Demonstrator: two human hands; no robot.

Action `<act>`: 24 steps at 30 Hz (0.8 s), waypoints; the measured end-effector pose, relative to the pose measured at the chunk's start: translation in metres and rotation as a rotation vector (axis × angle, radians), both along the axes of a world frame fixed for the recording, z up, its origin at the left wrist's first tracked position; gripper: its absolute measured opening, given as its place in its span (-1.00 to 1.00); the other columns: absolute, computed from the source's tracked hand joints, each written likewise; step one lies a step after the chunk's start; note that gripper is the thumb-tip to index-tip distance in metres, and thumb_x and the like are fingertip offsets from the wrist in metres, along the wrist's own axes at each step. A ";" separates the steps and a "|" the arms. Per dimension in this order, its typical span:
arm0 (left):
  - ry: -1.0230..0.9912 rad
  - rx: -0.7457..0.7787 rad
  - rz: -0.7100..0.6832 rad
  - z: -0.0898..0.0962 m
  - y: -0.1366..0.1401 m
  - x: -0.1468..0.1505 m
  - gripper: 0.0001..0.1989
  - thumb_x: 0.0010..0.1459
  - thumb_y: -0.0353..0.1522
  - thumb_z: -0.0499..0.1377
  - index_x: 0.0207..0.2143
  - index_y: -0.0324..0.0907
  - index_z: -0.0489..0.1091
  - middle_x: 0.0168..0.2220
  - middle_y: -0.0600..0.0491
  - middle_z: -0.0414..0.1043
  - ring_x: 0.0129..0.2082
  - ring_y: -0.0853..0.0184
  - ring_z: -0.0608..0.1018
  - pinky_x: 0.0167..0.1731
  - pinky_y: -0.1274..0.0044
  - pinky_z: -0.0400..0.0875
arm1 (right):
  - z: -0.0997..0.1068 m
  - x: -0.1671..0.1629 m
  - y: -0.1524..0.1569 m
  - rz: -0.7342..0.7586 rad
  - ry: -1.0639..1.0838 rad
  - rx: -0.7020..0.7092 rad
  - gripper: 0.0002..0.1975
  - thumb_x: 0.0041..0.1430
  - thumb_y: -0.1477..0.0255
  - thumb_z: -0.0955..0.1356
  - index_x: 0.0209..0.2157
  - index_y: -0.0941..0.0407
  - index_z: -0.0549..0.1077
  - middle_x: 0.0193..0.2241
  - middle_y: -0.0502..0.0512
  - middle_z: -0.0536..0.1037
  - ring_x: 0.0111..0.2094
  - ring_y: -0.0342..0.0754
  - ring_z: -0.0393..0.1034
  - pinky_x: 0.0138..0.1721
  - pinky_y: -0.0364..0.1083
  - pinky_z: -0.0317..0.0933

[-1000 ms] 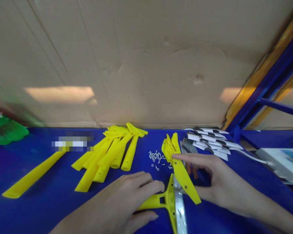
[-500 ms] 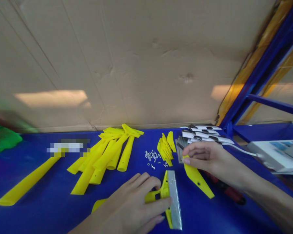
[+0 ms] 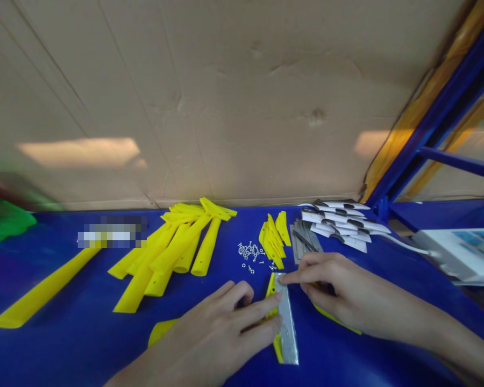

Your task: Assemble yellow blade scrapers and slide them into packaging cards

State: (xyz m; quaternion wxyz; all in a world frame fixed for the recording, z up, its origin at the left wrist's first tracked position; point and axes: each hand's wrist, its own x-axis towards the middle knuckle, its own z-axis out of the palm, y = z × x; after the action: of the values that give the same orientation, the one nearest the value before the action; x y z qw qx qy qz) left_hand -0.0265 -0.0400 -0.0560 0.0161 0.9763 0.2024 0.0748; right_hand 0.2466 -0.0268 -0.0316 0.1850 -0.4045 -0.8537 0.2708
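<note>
My left hand (image 3: 229, 328) is wrapped over a yellow scraper handle (image 3: 161, 329), its fingers lying against the scraper's head. Along that head runs a flat silver metal blade (image 3: 289, 328). My right hand (image 3: 334, 287) touches the blade's upper end with a fingertip. Its other fingers are curled around a long yellow cover plate (image 3: 339, 321), mostly hidden under the hand. Small screws and nuts (image 3: 250, 251) lie just beyond, beside a little stack of yellow plates (image 3: 272, 242). Grey metal blades (image 3: 300, 242) with a dark thin tool on them are behind my right hand.
Several yellow handles (image 3: 165, 252) are piled at centre left. Another scraper (image 3: 48, 287) lies farther left, near a green bag (image 3: 6, 219). White wrapped pieces (image 3: 339, 220) are stacked at back right, and a white device (image 3: 460, 255) with a cable stands beyond them. Cardboard (image 3: 226, 107) forms the back wall.
My right hand has moved left and down with the yellow plate, and a fingertip now touches the blade. My left fingers have shifted onto the blade's edge. The view has tilted slightly.
</note>
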 end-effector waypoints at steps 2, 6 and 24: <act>0.014 0.025 -0.016 0.000 0.000 0.001 -0.57 0.37 -0.53 0.14 0.24 -0.05 0.36 0.25 0.07 0.48 -0.15 0.22 0.42 -0.11 0.44 0.43 | 0.001 0.001 0.000 0.006 -0.019 -0.022 -0.50 0.29 0.68 0.28 0.09 -0.02 0.64 -0.22 0.07 0.62 -0.24 -0.09 0.53 -0.19 -0.12 0.34; 0.019 0.051 -0.036 0.004 -0.001 0.003 -0.60 0.42 -0.48 0.12 0.24 -0.04 0.36 0.29 0.13 0.44 -0.16 0.21 0.39 -0.13 0.42 0.42 | 0.002 -0.002 0.000 -0.012 0.003 -0.060 -0.56 0.30 0.64 0.29 0.05 0.03 0.66 -0.20 0.12 0.63 -0.21 -0.05 0.53 -0.16 -0.09 0.33; -0.108 0.160 0.005 -0.001 0.001 0.006 -0.83 0.49 -0.36 0.06 0.00 -0.08 0.43 0.16 0.15 0.57 -0.13 0.19 0.51 -0.12 0.34 0.54 | -0.015 -0.023 0.006 -0.445 0.495 -0.485 -0.76 -0.01 0.38 0.54 -0.27 0.09 0.56 -0.42 0.01 0.63 -0.38 -0.07 0.50 -0.34 -0.10 0.39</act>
State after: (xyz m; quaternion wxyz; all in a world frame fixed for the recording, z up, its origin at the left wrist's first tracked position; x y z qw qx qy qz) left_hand -0.0203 -0.0394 -0.0575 -0.0511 0.9685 0.1969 0.1433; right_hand 0.2236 -0.0211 -0.0466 0.3381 -0.5338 -0.5867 0.5065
